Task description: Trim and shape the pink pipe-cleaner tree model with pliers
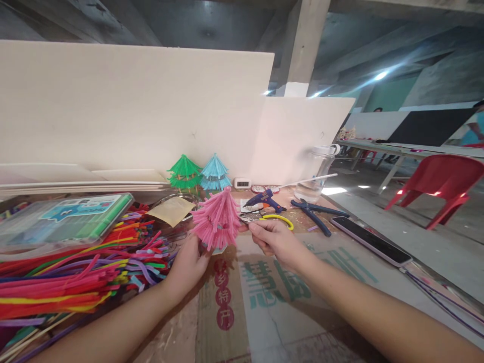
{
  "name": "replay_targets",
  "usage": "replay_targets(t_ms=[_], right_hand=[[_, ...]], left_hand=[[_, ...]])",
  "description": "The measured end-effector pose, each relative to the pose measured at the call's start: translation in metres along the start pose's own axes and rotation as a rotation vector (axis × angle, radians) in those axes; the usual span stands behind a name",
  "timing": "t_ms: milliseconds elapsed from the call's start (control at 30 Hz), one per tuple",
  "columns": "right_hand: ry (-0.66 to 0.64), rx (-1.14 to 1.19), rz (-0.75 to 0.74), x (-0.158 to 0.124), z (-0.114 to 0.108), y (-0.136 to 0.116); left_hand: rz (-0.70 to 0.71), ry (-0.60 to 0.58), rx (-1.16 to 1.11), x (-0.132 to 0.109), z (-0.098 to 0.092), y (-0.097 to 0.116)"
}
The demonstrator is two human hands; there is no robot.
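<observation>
A pink pipe-cleaner tree (217,218) is held up over the cardboard-covered table (264,312). My left hand (188,264) grips it from below, fingers closed round its base. My right hand (274,239) pinches the tree's right edge with fingers pressed together. A green tree (184,174) and a light blue tree (215,174) of the same kind stand upright at the back against the white board.
A heap of coloured pipe cleaners (75,272) and a clear plastic box (64,219) lie on the left. A blue glue gun (264,200), pliers (313,212), yellow-handled scissors (276,219), a phone (370,239) and a clear jar (317,174) lie on the right. Red chair (438,186) beyond.
</observation>
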State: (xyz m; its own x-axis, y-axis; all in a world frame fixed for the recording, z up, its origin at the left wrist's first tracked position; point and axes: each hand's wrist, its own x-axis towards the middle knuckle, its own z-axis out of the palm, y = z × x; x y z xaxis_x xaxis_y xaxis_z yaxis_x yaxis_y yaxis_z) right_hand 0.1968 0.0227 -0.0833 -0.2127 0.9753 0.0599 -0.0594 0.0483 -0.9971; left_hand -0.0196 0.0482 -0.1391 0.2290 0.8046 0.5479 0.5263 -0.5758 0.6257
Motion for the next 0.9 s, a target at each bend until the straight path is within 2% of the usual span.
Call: replay_targets(t_ms=[233, 433, 567, 900], right_hand=[[-0.001, -0.013, -0.001, 0.0002, -0.0010, 0.0002], [-0.074, 0.000, 0.003, 0.0001, -0.0019, 0.0017], [-0.039, -0.008, -0.007, -0.0004, -0.0022, 0.0020], [-0.011, -0.014, -0.012, -0.0002, -0.0015, 0.0008]], left_hand=[[-0.018, -0.004, -0.001, -0.0003, 0.0001, -0.0025], [-0.063, -0.006, 0.010, -0.0008, -0.0001, -0.0052], [-0.042, 0.021, -0.032, -0.0012, 0.0010, -0.0051], [-0.016, 0.001, -0.043, -0.0010, -0.0001, -0.0053]])
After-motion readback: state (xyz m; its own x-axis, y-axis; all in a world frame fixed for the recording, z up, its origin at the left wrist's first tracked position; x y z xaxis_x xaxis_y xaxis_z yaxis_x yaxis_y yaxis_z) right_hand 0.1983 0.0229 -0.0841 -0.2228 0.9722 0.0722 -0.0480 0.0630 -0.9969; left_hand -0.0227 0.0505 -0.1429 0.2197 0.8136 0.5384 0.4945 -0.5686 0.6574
